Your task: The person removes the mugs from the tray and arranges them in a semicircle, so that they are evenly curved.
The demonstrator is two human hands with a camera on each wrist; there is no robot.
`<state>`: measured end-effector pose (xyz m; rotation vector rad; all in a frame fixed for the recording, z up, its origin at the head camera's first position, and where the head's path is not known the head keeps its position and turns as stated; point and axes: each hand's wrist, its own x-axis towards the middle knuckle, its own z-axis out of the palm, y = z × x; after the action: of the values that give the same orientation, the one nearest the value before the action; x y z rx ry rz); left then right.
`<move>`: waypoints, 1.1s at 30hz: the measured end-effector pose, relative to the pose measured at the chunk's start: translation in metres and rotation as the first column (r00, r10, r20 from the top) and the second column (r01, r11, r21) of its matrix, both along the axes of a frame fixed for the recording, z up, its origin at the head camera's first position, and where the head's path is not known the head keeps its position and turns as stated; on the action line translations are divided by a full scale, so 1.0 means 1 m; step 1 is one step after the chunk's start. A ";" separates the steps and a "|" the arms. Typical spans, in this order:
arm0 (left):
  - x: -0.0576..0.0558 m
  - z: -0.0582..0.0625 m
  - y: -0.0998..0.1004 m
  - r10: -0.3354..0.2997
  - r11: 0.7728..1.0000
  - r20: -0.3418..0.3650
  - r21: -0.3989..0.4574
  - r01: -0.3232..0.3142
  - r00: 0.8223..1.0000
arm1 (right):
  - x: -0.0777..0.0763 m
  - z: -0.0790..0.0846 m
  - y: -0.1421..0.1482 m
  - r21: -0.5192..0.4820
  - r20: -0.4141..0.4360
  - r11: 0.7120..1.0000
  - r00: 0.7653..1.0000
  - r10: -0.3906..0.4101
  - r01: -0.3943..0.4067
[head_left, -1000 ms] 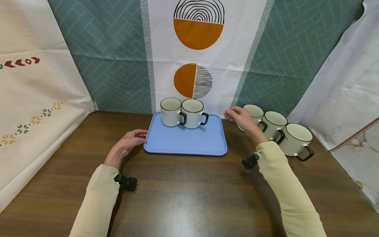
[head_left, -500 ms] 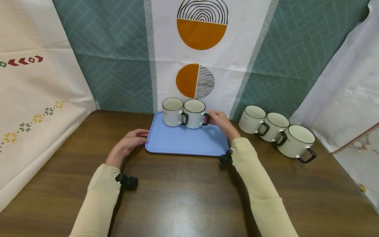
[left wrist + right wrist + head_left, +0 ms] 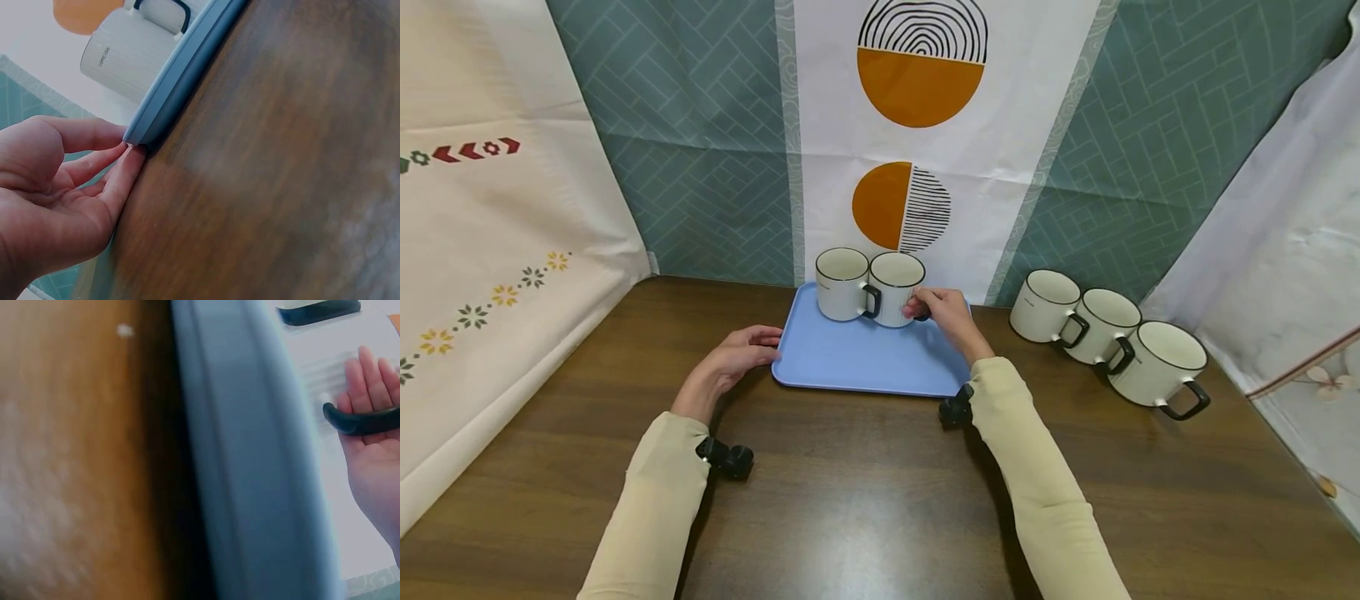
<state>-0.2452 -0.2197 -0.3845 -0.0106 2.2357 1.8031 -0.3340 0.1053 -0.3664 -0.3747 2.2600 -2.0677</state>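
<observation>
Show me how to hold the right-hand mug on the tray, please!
I'd take the mug by its black handle, coming from the right: the loop sticks out that way, with another mug crowding its left side. It stands upright, so keep it level.

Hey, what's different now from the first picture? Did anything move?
The right hand moved left, from beside the three mugs on the right to the right mug on the tray. Its fingers are now at that mug's dark handle, looking fairly straight, not curled round it. The left hand still holds the tray's left edge, and all five mugs stayed put.
</observation>
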 end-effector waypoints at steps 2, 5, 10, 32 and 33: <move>0.000 0.000 0.000 -0.001 1.000 0.003 0.000 0.001 1.000 | -0.001 -0.001 -0.001 -0.002 0.012 1.000 1.000 -0.025 0.026; 0.000 0.001 0.000 0.001 1.000 0.010 0.000 -0.001 1.000 | -0.001 -0.001 -0.004 -0.016 0.024 0.998 0.998 -0.066 0.066; -0.001 0.003 0.001 0.010 1.000 0.017 0.003 -0.010 1.000 | 0.001 0.002 -0.009 -0.068 0.026 0.992 0.994 -0.102 0.104; 0.001 0.001 0.001 0.013 1.000 0.019 0.007 -0.013 1.000 | 0.005 0.002 -0.002 -0.213 0.077 0.946 0.969 -0.235 0.246; 0.001 0.001 0.001 0.016 1.000 0.019 0.009 -0.016 1.000 | 0.006 0.003 -0.001 -0.221 0.076 0.942 0.967 -0.242 0.253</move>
<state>-0.2444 -0.2188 -0.3837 -0.0435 2.2201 1.8140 -0.3284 0.1038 -0.3630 -0.0486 2.1422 -2.4409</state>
